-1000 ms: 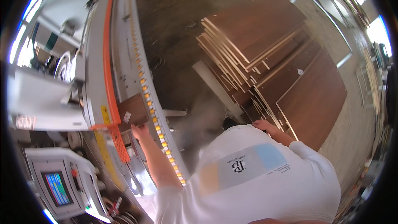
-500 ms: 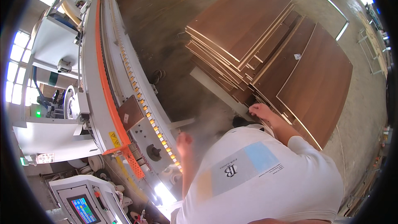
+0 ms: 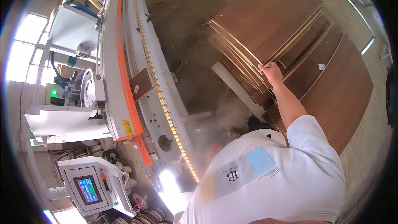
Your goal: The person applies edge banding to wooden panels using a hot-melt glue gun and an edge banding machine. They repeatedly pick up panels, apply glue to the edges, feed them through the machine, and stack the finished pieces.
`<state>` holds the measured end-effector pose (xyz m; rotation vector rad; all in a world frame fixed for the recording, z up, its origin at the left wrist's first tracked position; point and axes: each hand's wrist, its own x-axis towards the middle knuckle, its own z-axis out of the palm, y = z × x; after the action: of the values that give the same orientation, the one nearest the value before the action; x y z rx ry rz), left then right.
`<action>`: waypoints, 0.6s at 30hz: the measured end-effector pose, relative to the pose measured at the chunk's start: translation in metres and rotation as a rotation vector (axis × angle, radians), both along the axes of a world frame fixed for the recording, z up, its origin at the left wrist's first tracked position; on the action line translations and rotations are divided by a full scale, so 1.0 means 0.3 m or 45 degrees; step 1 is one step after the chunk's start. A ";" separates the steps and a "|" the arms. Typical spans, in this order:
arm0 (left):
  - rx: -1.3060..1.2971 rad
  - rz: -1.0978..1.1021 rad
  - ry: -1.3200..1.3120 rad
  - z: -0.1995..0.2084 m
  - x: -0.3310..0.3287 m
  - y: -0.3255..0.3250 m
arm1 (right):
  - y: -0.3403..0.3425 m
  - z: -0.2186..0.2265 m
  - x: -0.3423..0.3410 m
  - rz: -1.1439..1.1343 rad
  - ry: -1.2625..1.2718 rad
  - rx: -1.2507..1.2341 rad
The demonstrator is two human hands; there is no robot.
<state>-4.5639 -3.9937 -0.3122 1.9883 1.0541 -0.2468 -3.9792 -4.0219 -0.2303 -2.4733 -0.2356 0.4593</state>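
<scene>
1. Brown veneered panels made up the stack of boards [image 3: 265,29], which lay ahead and to the right of the person, well beyond the blurred left hand [image 3: 212,151].
2. The right hand [image 3: 271,72] was much the nearer: its fingers curled over the pale edge of one board at the stack's near corner, gripping it.
3. That board's long axis ran away from the right hand, up and to the right.
4. Whether the left hand was clenched or slack could not be told; it hung low near the chest, just beside the white machine's roller rail [image 3: 159,91].
5. A small brown panel [image 3: 141,85] lay on that rail, further ahead of the left hand.
</scene>
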 end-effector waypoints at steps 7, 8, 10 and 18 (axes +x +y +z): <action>0.038 0.023 0.109 0.078 -0.033 -0.011 | 0.016 0.046 0.012 0.012 -0.078 -0.174; 0.028 0.031 0.123 0.083 -0.033 -0.010 | 0.000 0.055 0.011 -0.019 -0.091 -0.170; 0.013 0.054 0.142 0.083 -0.054 -0.018 | -0.033 0.067 0.003 -0.074 -0.117 -0.162; -0.012 0.080 0.158 0.071 -0.081 -0.032 | -0.249 -0.066 0.176 -0.262 0.698 0.664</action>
<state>-4.5882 -4.0034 -0.2909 1.9484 1.1895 -0.3443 -3.9264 -4.0966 -0.2500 -1.7641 0.1138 0.8412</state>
